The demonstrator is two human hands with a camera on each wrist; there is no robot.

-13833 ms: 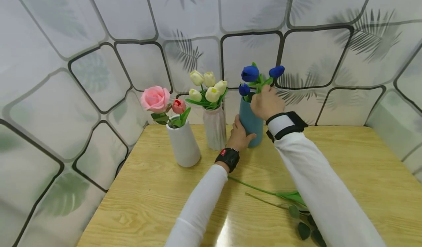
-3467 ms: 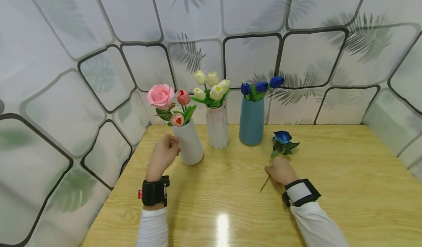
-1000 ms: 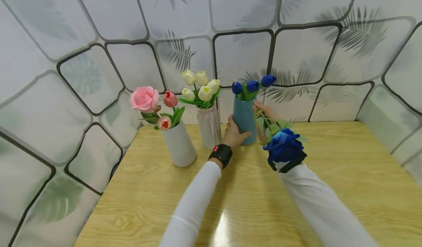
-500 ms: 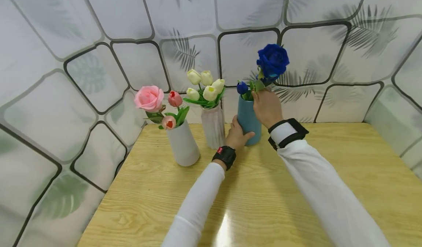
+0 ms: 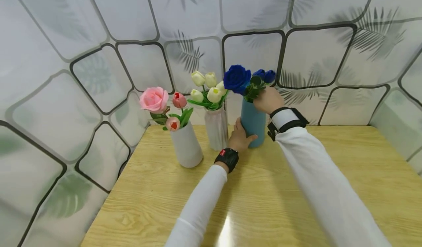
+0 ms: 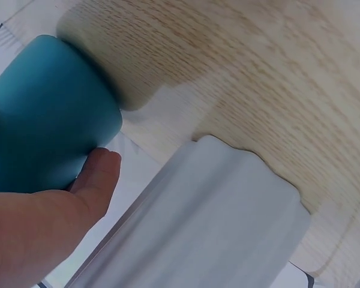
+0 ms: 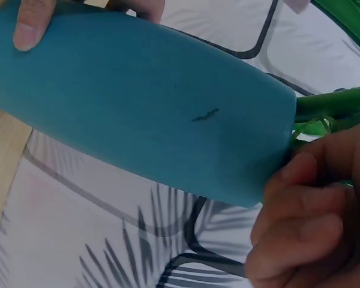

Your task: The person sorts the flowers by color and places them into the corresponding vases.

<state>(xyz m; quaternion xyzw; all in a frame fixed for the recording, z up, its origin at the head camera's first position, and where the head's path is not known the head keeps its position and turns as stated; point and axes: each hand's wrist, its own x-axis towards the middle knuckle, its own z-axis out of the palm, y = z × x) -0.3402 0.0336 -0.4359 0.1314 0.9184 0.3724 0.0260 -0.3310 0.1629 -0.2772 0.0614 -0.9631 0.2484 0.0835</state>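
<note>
A teal-blue vase (image 5: 253,124) stands on the table, and my left hand (image 5: 239,139) holds it low on its side, thumb across the front. At the vase's mouth my right hand (image 5: 269,99) grips the stem of a blue rose (image 5: 236,79), whose bloom leans left over the rim. Behind the hand, blue tulips (image 5: 270,76) stand in the same vase. The right wrist view shows curled fingers (image 7: 300,234) right at the rim, beside green stems (image 7: 336,105). The lower end of the rose stem is hidden.
Left of my left hand stands a ribbed pale vase (image 5: 216,129) with several cream tulips (image 5: 211,89). Further left is a smooth white vase (image 5: 187,148) holding a pink rose (image 5: 154,99) and two pink tulips (image 5: 179,100). A patterned wall covering (image 5: 254,52) rises behind the wooden table (image 5: 158,203).
The blue rose has gone from lying on the table to the vase's mouth, now lower and tipped left. My left hand has moved from the white vase to the teal-blue one.
</note>
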